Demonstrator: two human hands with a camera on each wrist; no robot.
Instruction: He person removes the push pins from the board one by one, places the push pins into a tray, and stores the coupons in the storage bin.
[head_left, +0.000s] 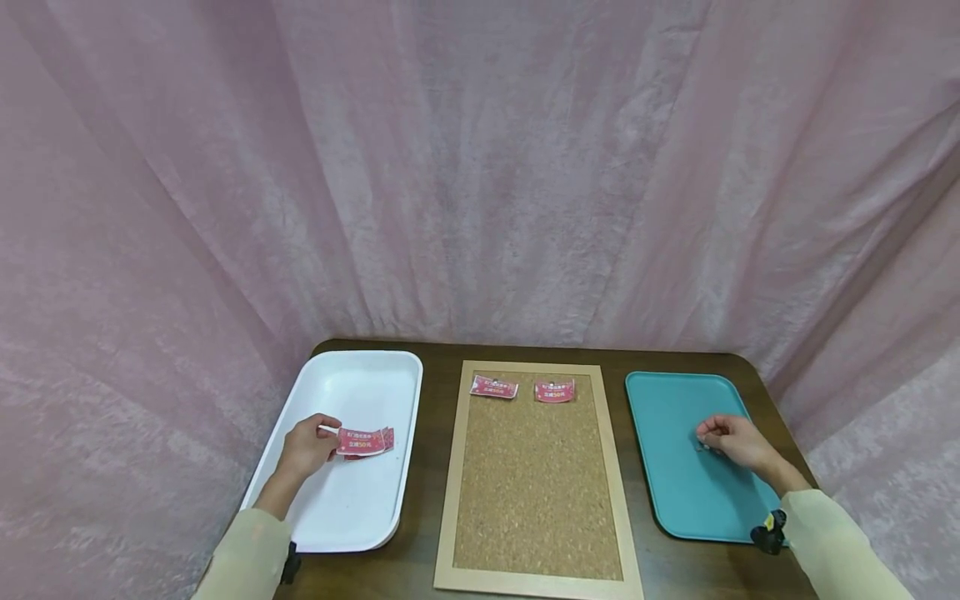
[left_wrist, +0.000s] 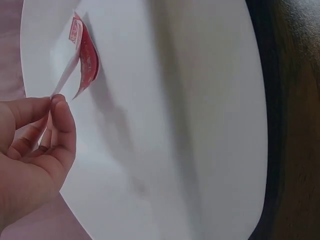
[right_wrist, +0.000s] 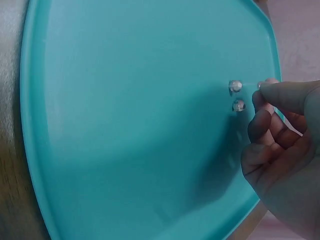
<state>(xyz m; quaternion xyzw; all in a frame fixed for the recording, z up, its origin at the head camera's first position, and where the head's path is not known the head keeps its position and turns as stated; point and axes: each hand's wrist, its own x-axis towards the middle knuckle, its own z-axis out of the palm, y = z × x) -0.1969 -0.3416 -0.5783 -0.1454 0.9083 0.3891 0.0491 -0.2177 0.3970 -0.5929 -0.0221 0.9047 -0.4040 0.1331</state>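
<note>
Over the white tray (head_left: pixel 352 508), my left hand (head_left: pixel 306 446) pinches a pink paper coupon (head_left: pixel 361 442) by its left edge, between thumb and fingers. More pink coupons (left_wrist: pixel 89 60) lie under and beside it, partly covered. On the other side, my right hand (head_left: pixel 738 442) is low over the teal tray (head_left: pixel 675 400). Its thumb and index finger pinch a small clear push pin (right_wrist: pixel 259 85), mostly hidden by the fingertips. Two more clear push pins (right_wrist: pixel 239 105) rest on the tray close to those fingertips.
Between the trays lies a wood-framed cork board (head_left: pixel 540 483). Near its top edge, one coupon (head_left: pixel 494 387) is fixed at the left and another coupon (head_left: pixel 554 392) at the right. All stand on a dark wooden table (head_left: pixel 438 358), with a pink curtain (head_left: pixel 480 167) behind.
</note>
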